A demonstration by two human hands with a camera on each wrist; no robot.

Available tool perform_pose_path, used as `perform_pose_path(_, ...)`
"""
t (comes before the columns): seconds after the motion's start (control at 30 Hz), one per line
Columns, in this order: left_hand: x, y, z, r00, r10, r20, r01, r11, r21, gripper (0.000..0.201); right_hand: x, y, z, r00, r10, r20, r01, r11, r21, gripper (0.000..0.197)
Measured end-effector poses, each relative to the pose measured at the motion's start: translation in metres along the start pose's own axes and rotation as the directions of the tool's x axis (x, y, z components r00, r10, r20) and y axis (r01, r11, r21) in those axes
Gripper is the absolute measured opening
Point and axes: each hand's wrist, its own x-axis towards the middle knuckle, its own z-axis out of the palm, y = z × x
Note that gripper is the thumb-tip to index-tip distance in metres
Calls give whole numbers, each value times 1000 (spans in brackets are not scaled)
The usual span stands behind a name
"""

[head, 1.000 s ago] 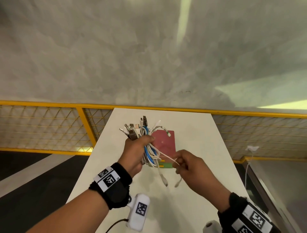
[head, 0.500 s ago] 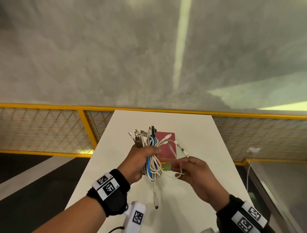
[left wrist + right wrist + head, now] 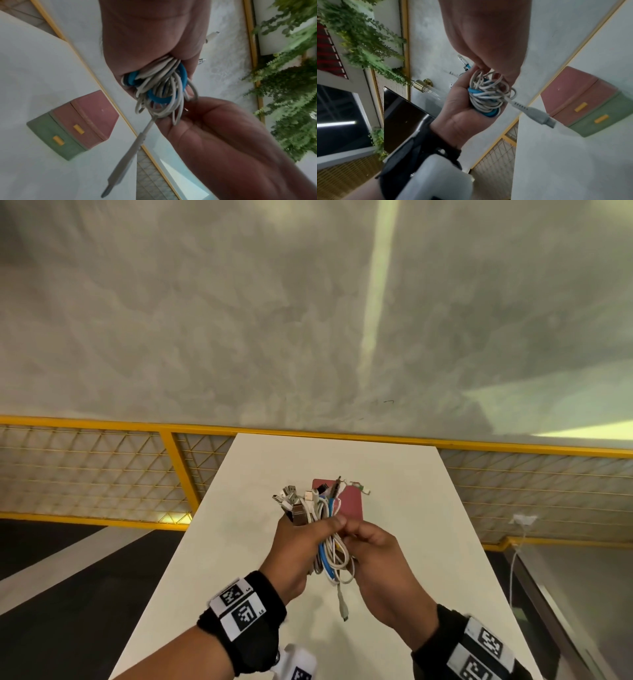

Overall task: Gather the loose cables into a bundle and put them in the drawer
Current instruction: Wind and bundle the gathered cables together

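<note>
Head view: the cables (image 3: 327, 534) are being gripped by the left hand (image 3: 297, 549) and pinched by the right hand (image 3: 376, 559), while the drawers (image 3: 73, 124) are sitting closed.

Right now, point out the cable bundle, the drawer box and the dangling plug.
cable bundle (image 3: 330, 556), head view, on the coiled white and blue loops.
drawer box (image 3: 77, 125), left wrist view, on the pink drawer front.
dangling plug (image 3: 539, 116), right wrist view, on its white body.
</note>
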Motion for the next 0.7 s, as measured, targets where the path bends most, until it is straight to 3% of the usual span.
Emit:
perform_pose_path(0.07, 1, 0, -4, 999, -38, 24, 39, 998, -41, 19, 1, 3, -2, 998, 23, 55, -20, 999, -42, 34)
perform_pose_path(0.2, 0, 2, -14, 994, -52, 92, 56, 998, -42, 14, -4, 0, -11, 997, -4, 83, 33, 934, -356, 25)
perform_pose_path(0.3, -1, 3, -14, 994, -24, 107, 26, 999, -21, 17, -4, -6, -14, 986, -163, 34, 157, 840, -519, 20)
perform_pose_path(0.4, 0, 5, -6, 995, 58, 77, -59, 998, 20, 34, -2, -2, -8, 952, -301, -56, 218, 795, -567, 24)
perform_pose_path(0.47, -1, 7, 0, 992, 114, 55, -117, 992, 54, 25, -1, 0, -5, 949, -282, -138, 207, 892, -401, 20)
perform_pose_path(0.53, -2, 8, -2, 985, 157, 64, -164, 980, 115, 28, 4, -7, -8, 972, -139, -187, 132, 990, -53, 14)
perform_pose_path(0.6, -5, 5, -7, 976, 177, 124, -199, 962, 186, 39, 10, -17, -12, 989, -22, -147, 41, 991, 128, 21)
perform_pose_path(0.7, -11, -7, -11, 957, 179, 229, -244, 922, 299, 31, 18, -36, -13, 993, 6, -116, 18, 979, 202, 29)
